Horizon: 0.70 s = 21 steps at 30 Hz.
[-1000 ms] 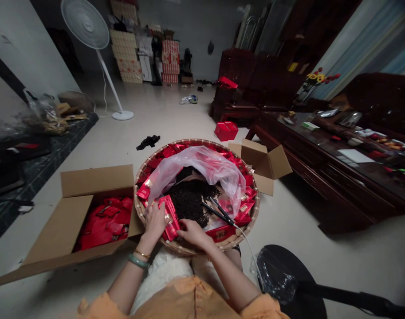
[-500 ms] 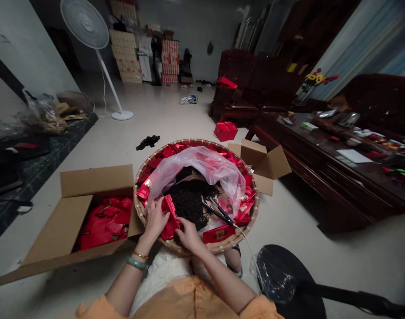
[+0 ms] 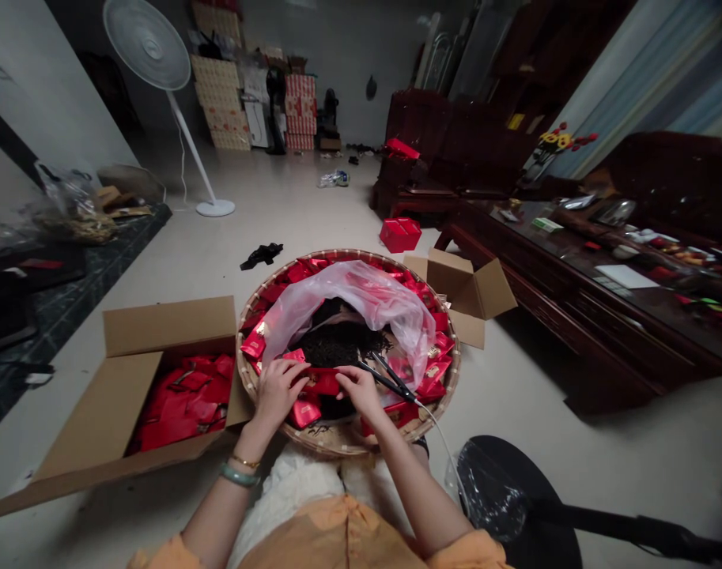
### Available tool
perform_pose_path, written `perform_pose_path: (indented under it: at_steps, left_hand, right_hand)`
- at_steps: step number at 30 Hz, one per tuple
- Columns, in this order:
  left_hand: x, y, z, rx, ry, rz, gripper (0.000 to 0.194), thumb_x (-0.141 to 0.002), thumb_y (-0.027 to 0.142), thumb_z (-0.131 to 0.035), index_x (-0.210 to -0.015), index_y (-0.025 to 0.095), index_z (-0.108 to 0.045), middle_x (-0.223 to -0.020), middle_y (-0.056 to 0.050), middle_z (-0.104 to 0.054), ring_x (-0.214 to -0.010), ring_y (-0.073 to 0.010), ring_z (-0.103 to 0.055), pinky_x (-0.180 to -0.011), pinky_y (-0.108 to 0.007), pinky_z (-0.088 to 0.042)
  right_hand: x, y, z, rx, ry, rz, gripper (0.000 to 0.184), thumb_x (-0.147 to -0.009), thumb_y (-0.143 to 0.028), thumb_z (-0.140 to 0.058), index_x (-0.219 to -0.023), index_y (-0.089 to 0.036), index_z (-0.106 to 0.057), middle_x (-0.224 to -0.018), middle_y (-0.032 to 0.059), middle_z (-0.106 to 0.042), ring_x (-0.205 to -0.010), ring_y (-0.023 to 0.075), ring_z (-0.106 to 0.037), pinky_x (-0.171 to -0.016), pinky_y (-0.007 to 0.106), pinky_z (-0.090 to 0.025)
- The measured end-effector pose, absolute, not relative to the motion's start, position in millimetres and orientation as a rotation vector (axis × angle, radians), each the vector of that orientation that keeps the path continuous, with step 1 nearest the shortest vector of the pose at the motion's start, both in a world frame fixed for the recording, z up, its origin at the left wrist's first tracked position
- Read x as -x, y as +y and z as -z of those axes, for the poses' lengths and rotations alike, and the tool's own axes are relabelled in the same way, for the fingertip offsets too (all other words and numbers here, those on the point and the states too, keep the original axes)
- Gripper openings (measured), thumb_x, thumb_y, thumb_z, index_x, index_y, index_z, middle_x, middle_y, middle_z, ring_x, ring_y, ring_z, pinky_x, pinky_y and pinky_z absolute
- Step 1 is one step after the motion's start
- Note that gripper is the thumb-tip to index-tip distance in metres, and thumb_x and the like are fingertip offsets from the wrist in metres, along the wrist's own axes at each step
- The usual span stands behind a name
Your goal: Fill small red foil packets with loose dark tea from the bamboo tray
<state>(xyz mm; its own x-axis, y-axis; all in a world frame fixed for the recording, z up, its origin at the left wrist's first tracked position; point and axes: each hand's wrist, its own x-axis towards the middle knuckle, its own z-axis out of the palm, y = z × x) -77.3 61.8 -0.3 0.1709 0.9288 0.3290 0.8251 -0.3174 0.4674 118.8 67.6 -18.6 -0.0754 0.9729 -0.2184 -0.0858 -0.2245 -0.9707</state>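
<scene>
My left hand (image 3: 276,393) and right hand (image 3: 359,391) are clamped on 1 red packet (image 3: 322,382), 1 at each end, above the middle of the round bamboo tray (image 3: 330,446), just near the dark tea leaves (image 3: 337,345). 1 pair of scissors (image 3: 386,379) lies touching my right hand's side. 1 cardboard box (image 3: 100,403) sits left, 1 more box (image 3: 455,284) far right.
</scene>
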Motion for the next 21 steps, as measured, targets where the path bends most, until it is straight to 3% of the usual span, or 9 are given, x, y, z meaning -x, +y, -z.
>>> perform_pose_path:
  at_steps: [4,9,15,21]
  left_hand:
    - [79.0,61.7,10.8,-2.220,1.602,-0.808,0.012,-0.081,0.028,-0.057,-0.086,0.023,-0.067,-0.090,-0.006,-0.064,-0.091,-0.0223,-0.055,-0.088,-0.040,-0.041]
    - [79.9,60.6,13.5,-2.188,1.525,-0.717,0.040,-0.071,0.024,-0.067,-0.110,0.023,-0.060,-0.107,-0.007,-0.058,-0.100,-0.0234,-0.052,-0.089,-0.041,-0.042]
    - [81.1,60.5,13.0,-2.276,1.443,-0.552,0.024,-0.070,0.019,-0.067,-0.094,0.022,-0.063,-0.095,-0.005,-0.059,-0.096,-0.0227,-0.050,-0.086,-0.038,-0.041]
    - [82.1,57.2,21.1,-2.283,1.415,-0.521,0.012,-0.074,0.019,-0.064,-0.086,0.021,-0.062,-0.091,-0.005,-0.058,-0.092,-0.0218,-0.050,-0.082,-0.036,-0.042]
  right_hand:
    - [-111.8,63.1,23.3,1.216,-0.864,-1.617,0.032,-0.058,-0.039,-0.071,-0.078,-0.015,-0.066,-0.063,-0.0003,-0.063,-0.053,0.0131,-0.059,-0.055,0.028,-0.051]
    - [-101.2,53.8,32.7,1.332,-0.866,-1.638,0.015,-0.065,-0.029,-0.064,-0.074,-0.018,-0.064,-0.069,-0.0004,-0.064,-0.059,0.0141,-0.060,-0.055,0.027,-0.052]
    - [-94.9,44.2,37.3,1.357,-0.873,-1.627,0.026,-0.074,-0.021,-0.049,-0.097,-0.020,-0.059,-0.075,-0.0008,-0.061,-0.068,0.0137,-0.060,-0.059,0.026,-0.053]
    - [-92.4,38.3,43.3,1.411,-0.930,-1.645,0.022,-0.074,-0.019,-0.048,-0.092,-0.020,-0.060,-0.079,0.0010,-0.063,-0.071,0.0148,-0.060,-0.055,0.024,-0.049]
